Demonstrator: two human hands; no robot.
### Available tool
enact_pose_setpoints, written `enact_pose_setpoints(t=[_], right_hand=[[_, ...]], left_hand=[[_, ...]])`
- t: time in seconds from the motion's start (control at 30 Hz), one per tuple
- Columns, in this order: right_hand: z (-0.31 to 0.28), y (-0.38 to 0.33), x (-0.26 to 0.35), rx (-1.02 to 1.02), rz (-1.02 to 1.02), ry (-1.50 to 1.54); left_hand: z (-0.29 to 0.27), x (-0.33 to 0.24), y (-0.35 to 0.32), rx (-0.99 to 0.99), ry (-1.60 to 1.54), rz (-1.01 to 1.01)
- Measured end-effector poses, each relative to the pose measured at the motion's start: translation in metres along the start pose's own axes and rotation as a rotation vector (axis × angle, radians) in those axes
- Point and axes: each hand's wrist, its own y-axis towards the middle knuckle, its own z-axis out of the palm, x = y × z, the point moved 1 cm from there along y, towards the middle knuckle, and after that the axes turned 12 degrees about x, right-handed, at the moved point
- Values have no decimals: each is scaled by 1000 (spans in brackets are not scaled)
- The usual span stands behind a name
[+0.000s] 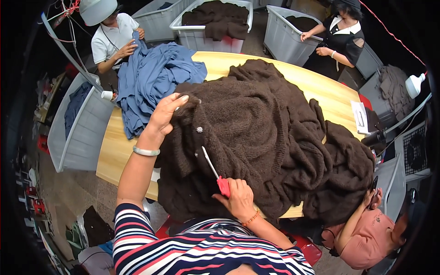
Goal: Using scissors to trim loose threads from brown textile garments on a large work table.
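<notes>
A big dark brown knitted garment (243, 114) lies heaped over the table in front of me. My left hand (166, 112) pinches its upper left edge between thumb and fingers. Shiny round buttons (199, 129) sit on the knit just below that hand. In my right hand (239, 197), at the near side of the heap, is a red-handled tool (223, 187) with a long slim metal shaft. Its tip rests against or just over the knit, close to the lower button; I cannot tell if it touches. What kind of tool it is does not show clearly.
Blue cloth (156, 75) is piled on the wooden table (215, 62) at the far left, handled by a person in white. Other people stand far right and sit near right. Grey bins (78, 133) surround the table. A white card (360, 117) and lamp (415, 85) are right.
</notes>
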Motion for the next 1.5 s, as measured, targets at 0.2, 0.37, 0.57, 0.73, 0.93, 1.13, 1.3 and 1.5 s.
enact_pose_setpoints(t=[0.2, 0.37, 0.57, 0.73, 0.93, 1.13, 1.3, 1.5], right_hand=[[30, 3, -52, -9, 112, -240], [-32, -9, -71, -116, 133, -180], [-124, -20, -158, -324, 479, -453], [-103, -49, -183, -165, 611, -339], [-109, -59, -162, -259, 526, -170], [-119, -50, -123, -257, 395, -5], [-128, -66, -99, -168, 433, 57], [-127, -82, -85, -85, 363, 10]], left_hand=[[-12, 7, 38, 40, 260, 35], [-29, 16, 56, -32, 431, 104], [-33, 57, 44, -28, 1435, 371], [49, 60, -6, -273, 1661, 596], [118, 94, -64, 232, -115, -406], [106, 158, -13, -33, 159, -297], [108, 154, -6, 200, -475, -586], [126, 172, -12, 118, -790, -409]])
